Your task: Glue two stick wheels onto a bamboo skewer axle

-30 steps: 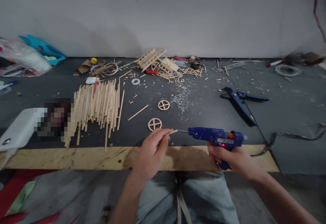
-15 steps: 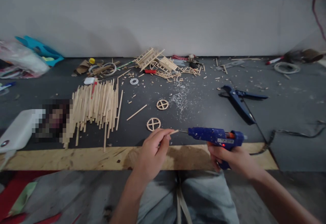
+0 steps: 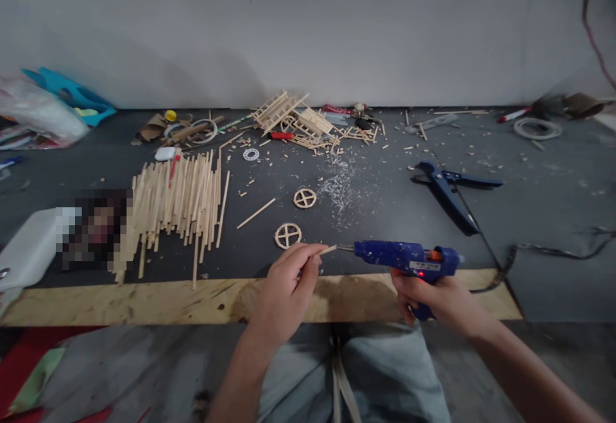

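Observation:
My left hand (image 3: 294, 278) pinches a short wooden stick (image 3: 328, 250), its tip pointing right. In my right hand (image 3: 428, 294) is a blue hot glue gun (image 3: 399, 254) with a red light lit on its side. The gun's nozzle (image 3: 345, 248) is at the stick's end; whether they touch I cannot tell. Just beyond my left hand lies a round wooden wheel with crossed spokes (image 3: 288, 235), and a second spoked wheel (image 3: 305, 198) lies farther back. A single loose stick (image 3: 256, 213) rests to their left.
Many wooden sticks (image 3: 178, 198) lie bundled at left, beside a white device (image 3: 33, 243). Blue-handled cutters (image 3: 447, 195) lie at right, near the gun's cord (image 3: 510, 259). A wooden model (image 3: 283, 115) and scraps sit along the back. Glue shreds (image 3: 341, 182) are scattered centrally.
The table view has shifted slightly to the left. My hands, the stick and the glue gun keep nearly the same position against each other.

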The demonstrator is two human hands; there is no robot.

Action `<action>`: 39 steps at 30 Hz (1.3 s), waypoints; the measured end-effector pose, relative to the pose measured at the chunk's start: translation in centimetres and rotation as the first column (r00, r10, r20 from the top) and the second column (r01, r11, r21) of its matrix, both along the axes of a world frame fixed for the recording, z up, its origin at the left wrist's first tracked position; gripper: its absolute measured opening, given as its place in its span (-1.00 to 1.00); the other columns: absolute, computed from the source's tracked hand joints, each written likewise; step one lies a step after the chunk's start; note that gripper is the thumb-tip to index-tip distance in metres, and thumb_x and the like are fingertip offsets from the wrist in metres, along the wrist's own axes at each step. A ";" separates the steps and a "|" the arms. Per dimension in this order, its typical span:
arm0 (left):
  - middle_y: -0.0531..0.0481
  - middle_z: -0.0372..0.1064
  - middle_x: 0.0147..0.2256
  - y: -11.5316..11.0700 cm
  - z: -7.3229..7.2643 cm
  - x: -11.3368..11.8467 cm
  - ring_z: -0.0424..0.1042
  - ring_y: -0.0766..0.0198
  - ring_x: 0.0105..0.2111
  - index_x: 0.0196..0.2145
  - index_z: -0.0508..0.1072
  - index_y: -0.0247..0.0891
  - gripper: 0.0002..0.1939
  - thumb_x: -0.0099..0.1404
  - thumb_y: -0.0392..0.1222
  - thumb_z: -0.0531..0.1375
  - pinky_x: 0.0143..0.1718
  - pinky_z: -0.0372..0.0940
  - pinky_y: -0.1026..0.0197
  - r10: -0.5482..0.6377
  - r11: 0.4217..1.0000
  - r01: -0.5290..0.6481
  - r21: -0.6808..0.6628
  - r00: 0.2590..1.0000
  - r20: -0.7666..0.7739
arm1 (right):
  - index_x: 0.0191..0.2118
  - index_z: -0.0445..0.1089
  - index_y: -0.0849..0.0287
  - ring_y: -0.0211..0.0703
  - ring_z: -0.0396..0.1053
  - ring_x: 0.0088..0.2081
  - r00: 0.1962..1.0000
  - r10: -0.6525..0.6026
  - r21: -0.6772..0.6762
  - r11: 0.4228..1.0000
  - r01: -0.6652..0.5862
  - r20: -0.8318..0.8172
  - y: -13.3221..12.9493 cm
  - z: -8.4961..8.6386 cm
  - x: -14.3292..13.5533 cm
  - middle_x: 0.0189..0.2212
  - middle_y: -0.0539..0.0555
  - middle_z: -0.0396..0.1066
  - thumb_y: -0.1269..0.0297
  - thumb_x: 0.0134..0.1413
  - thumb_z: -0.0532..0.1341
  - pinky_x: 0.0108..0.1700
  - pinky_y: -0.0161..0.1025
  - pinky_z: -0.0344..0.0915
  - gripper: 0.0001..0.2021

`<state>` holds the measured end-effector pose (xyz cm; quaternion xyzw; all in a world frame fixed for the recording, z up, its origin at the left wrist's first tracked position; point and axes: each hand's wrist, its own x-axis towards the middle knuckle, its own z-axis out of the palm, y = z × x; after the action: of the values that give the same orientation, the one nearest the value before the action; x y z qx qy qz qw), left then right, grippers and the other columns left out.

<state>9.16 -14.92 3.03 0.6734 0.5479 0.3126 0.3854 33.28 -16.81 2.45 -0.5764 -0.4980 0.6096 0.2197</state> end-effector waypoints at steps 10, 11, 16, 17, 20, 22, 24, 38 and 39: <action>0.01 0.38 -0.34 0.3 -0.5 0.5 0.35 0.32 -0.34 -0.14 0.40 -0.14 -0.78 0.29 -0.17 0.05 -0.29 0.23 0.28 0.124 0.992 -0.120 -0.030 0.977 0.176 | -0.51 0.22 0.16 -0.24 0.27 -0.61 1.000 0.024 -0.022 0.999 -0.024 -0.011 0.1 0.4 -0.3 -0.71 -0.03 0.26 0.10 0.02 0.11 -0.49 -0.28 0.16 -0.75; 0.03 0.37 -0.36 0.4 -0.7 0.4 0.34 0.34 -0.37 -0.13 0.37 -0.15 -0.79 0.28 -0.17 0.06 -0.32 0.23 0.30 0.181 0.983 -0.175 -0.046 0.953 0.242 | -0.52 0.22 0.16 -0.24 0.26 -0.61 1.000 0.019 -0.022 1.000 -0.019 -0.002 0.2 0.3 -0.4 -0.71 -0.02 0.26 0.10 0.02 0.11 -0.49 -0.28 0.16 -0.75; 0.05 0.38 -0.39 1.1 -1.6 -0.8 0.32 0.41 -0.48 -0.29 0.39 -0.22 -0.89 0.23 -0.18 0.12 -0.44 0.21 0.33 0.373 0.927 -0.342 -0.155 0.791 0.485 | -0.57 0.19 0.16 -0.25 0.24 -0.61 0.999 -0.040 -0.009 0.999 0.040 -0.018 0.7 0.0 -0.4 -0.71 -0.02 0.24 0.08 0.02 0.11 -0.50 -0.28 0.18 -0.70; 0.03 0.40 -0.36 1.2 -1.6 -1.3 0.34 0.40 -0.46 -0.30 0.41 -0.23 -0.88 0.23 -0.18 0.13 -0.43 0.22 0.33 0.388 0.921 -0.346 -0.179 0.772 0.503 | -0.56 0.20 0.17 -0.25 0.24 -0.61 0.998 -0.056 -0.004 0.998 0.056 -0.031 0.9 0.0 -0.5 -0.70 -0.03 0.22 0.08 0.02 0.12 -0.51 -0.28 0.18 -0.71; -0.05 0.44 -0.24 1.1 -1.5 -2.7 0.41 0.33 -0.38 -0.20 0.45 -0.23 -0.80 0.23 -0.19 0.11 -0.38 0.26 0.27 0.429 0.903 -0.349 -0.250 0.709 0.560 | -0.50 0.27 0.20 -0.26 0.25 -0.58 0.997 -0.071 0.022 0.997 0.072 -0.032 1.6 0.3 -0.8 -0.66 -0.03 0.23 0.09 0.02 0.14 -0.49 -0.29 0.21 -0.73; -0.08 0.45 -0.20 1.0 -1.5 -3.5 0.43 0.29 -0.35 -0.15 0.44 -0.23 -0.75 0.21 -0.21 0.10 -0.35 0.28 0.23 0.443 0.896 -0.361 -0.259 0.671 0.595 | -0.42 0.32 0.22 -0.26 0.28 -0.54 0.998 -0.057 0.048 0.997 0.058 -0.021 2.1 0.3 -1.4 -0.60 -0.01 0.29 0.10 0.03 0.14 -0.45 -0.29 0.23 -0.75; -0.07 0.45 -0.19 1.0 -1.7 -4.1 0.43 0.29 -0.34 -0.13 0.43 -0.21 -0.72 0.16 -0.24 0.16 -0.33 0.29 0.23 0.449 0.889 -0.399 -0.226 0.655 0.608 | -0.33 0.35 0.22 -0.27 0.29 -0.51 0.999 -0.044 0.065 0.997 0.045 -0.025 2.5 0.2 -2.2 -0.50 0.03 0.35 0.11 0.03 0.14 -0.44 -0.30 0.24 -0.75; 0.01 0.43 -0.38 1.4 -5.0 -6.1 0.32 0.41 -0.52 -0.19 0.44 -0.25 -0.75 0.19 -0.11 0.17 -0.49 0.17 0.31 0.510 0.842 -0.506 -0.186 0.637 0.578 | -0.52 0.22 0.17 -0.35 0.13 -0.65 0.979 0.113 0.101 0.986 -0.131 0.169 5.7 -2.0 -8.2 -0.72 -0.10 0.17 0.13 0.00 0.13 -0.59 -0.39 0.08 -0.77; 0.00 0.43 -0.38 1.4 -4.9 -6.1 0.32 0.41 -0.53 -0.19 0.44 -0.25 -0.75 0.19 -0.11 0.17 -0.49 0.17 0.31 0.507 0.847 -0.498 -0.184 0.654 0.562 | -0.51 0.22 0.17 -0.35 0.14 -0.65 0.978 0.115 0.105 0.985 -0.135 0.174 5.9 -2.2 -8.4 -0.72 -0.10 0.18 0.13 0.00 0.13 -0.59 -0.39 0.08 -0.78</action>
<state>3.08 -13.54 -1.91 0.3612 0.5666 0.5964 0.4392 24.93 -10.95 0.29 -0.5793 -0.5845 0.5417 0.1714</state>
